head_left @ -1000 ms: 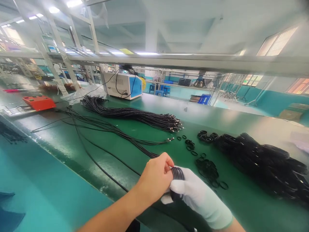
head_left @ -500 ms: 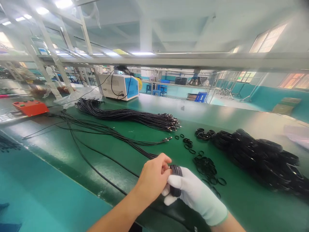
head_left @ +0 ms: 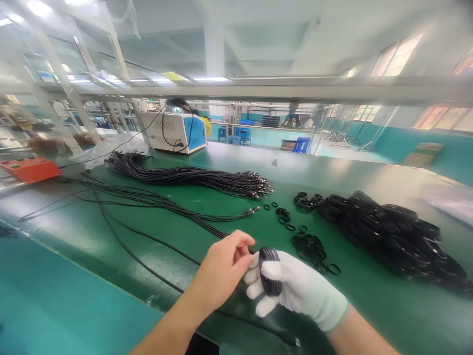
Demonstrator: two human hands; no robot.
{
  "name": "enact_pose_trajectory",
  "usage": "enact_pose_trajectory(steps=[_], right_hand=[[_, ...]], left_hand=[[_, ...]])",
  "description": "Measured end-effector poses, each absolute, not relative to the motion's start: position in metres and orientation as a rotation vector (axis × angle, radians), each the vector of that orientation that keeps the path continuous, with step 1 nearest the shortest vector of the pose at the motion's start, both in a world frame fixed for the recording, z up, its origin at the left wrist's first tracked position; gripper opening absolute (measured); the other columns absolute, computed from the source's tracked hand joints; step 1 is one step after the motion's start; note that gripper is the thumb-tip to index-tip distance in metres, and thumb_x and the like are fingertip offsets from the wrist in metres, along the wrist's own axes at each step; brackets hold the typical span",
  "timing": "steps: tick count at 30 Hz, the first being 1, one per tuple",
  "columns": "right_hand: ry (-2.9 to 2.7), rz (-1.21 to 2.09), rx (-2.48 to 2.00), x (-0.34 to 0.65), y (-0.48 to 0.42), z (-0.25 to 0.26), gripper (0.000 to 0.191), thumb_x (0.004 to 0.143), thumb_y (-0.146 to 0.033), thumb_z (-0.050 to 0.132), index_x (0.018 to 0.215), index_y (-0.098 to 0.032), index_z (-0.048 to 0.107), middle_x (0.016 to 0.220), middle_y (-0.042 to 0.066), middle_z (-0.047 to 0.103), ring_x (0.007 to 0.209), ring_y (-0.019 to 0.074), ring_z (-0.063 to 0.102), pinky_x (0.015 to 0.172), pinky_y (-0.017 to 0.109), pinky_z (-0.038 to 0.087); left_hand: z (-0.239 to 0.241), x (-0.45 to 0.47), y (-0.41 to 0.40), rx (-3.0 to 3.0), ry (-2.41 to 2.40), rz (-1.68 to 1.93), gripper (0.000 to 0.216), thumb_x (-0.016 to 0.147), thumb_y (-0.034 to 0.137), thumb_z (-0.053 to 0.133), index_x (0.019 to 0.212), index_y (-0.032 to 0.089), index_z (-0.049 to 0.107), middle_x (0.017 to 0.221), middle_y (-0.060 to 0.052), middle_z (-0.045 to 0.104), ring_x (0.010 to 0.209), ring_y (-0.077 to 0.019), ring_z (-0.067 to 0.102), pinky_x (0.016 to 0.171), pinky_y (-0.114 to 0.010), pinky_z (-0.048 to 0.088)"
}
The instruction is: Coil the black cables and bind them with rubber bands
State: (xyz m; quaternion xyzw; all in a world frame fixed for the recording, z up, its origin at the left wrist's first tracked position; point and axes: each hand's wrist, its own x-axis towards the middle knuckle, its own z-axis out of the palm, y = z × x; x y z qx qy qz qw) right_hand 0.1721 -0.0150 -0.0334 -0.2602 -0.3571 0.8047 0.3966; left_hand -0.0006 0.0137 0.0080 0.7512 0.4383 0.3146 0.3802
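Observation:
My right hand (head_left: 299,288), in a white glove, is closed round a small coil of black cable (head_left: 269,271) wound over its fingers. My bare left hand (head_left: 220,268) sits just left of the coil, thumb and fingers pinched on the cable strand beside it. The loose length of that cable (head_left: 155,241) trails left across the green table (head_left: 111,231).
A long bundle of black cables (head_left: 192,175) lies at the back. Small black rings (head_left: 310,246) are scattered in the middle, and a heap of coiled cables (head_left: 388,231) lies to the right. A white and blue machine (head_left: 173,130) and an orange box (head_left: 29,168) stand further back.
The coil has grown and turned more upright in my right hand. My left hand has drawn slightly away to the left. The view has shifted right.

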Motion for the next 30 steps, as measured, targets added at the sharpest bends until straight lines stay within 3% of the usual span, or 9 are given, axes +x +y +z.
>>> enact_pose_trajectory(steps=[8, 14, 21, 25, 28, 30], right_hand=[[-0.994, 1.994, -0.726, 0.163, -0.017, -0.032, 0.031, 0.064, -0.027, 0.072, 0.088, -0.010, 0.061, 0.074, 0.004, 0.054, 0.056, 0.0101, 0.054, 0.041, 0.019, 0.052], [-1.038, 1.948, -0.784, 0.168, -0.013, -0.035, 0.014, 0.065, -0.014, 0.062, 0.079, -0.011, 0.059, 0.064, 0.001, 0.050, 0.056, 0.0101, 0.052, 0.042, 0.020, 0.051], [-0.999, 1.877, -0.875, 0.172, -0.011, -0.033, 0.016, 0.064, -0.015, 0.058, 0.080, -0.012, 0.058, 0.067, 0.001, 0.051, 0.057, 0.0107, 0.053, 0.043, 0.020, 0.051], [-0.924, 1.848, -0.877, 0.175, -0.009, -0.030, 0.012, 0.062, -0.017, 0.058, 0.072, -0.010, 0.057, 0.063, 0.002, 0.052, 0.052, 0.0103, 0.054, 0.041, 0.020, 0.049], [-0.874, 1.931, -0.795, 0.178, -0.010, -0.025, 0.026, 0.059, -0.016, 0.063, 0.083, -0.011, 0.058, 0.065, 0.004, 0.060, 0.051, 0.0132, 0.058, 0.043, 0.021, 0.047], [-0.901, 1.998, -0.758, 0.180, -0.011, -0.024, 0.038, 0.055, -0.017, 0.069, 0.091, -0.011, 0.059, 0.071, 0.007, 0.064, 0.056, 0.0146, 0.061, 0.047, 0.020, 0.045]], left_hand=[[-0.010, 0.023, 0.014, 2.180, 1.189, 0.798, 0.020, 0.071, 0.007, 0.045, 0.072, 0.021, 0.059, 0.069, 0.003, 0.058, 0.062, -0.0116, 0.051, 0.056, -0.020, 0.038], [-0.021, 0.031, 0.012, 2.021, 1.232, 0.868, 0.017, 0.076, 0.012, 0.047, 0.076, 0.022, 0.061, 0.066, 0.004, 0.060, 0.059, -0.0114, 0.053, 0.056, -0.020, 0.039], [-0.025, 0.046, 0.020, 1.954, 1.199, 0.901, 0.020, 0.079, 0.014, 0.045, 0.073, 0.021, 0.062, 0.068, 0.003, 0.062, 0.062, -0.0118, 0.055, 0.058, -0.020, 0.041], [-0.005, 0.037, 0.041, 1.928, 1.062, 0.613, 0.017, 0.075, 0.014, 0.050, 0.085, 0.019, 0.063, 0.071, 0.002, 0.062, 0.064, -0.0122, 0.055, 0.060, -0.022, 0.043], [0.012, 0.037, 0.080, 1.982, 0.934, 0.344, 0.022, 0.077, 0.020, 0.052, 0.098, 0.018, 0.059, 0.079, 0.001, 0.062, 0.063, -0.0116, 0.056, 0.060, -0.023, 0.045], [0.013, 0.052, 0.108, 2.172, 1.017, 0.360, 0.014, 0.081, 0.023, 0.048, 0.089, 0.017, 0.059, 0.076, 0.001, 0.060, 0.063, -0.0118, 0.056, 0.062, -0.025, 0.046]])
